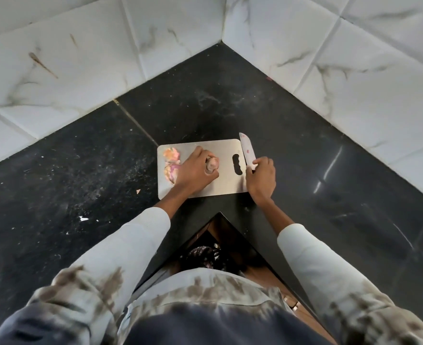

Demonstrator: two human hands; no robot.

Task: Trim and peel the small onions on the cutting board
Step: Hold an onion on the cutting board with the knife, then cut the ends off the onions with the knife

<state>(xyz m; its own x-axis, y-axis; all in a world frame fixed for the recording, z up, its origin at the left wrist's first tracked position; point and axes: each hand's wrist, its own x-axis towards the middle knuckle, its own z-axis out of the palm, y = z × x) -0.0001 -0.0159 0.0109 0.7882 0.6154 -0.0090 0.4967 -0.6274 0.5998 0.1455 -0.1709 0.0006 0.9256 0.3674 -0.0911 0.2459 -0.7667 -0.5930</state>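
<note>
A pale steel cutting board lies on the black counter in the corner. My left hand rests on the board with its fingers closed around a small pinkish onion. Loose pink and orange onion peels lie at the board's left end. My right hand is at the board's right edge and grips the handle of a white knife. The blade points away from me, lifted clear of the onion, beside the board's handle slot.
The black stone counter forms an inner corner against white marble wall tiles. Small peel scraps and white flecks dot the counter left of the board. A dark bin bag sits below the counter notch, close to my body.
</note>
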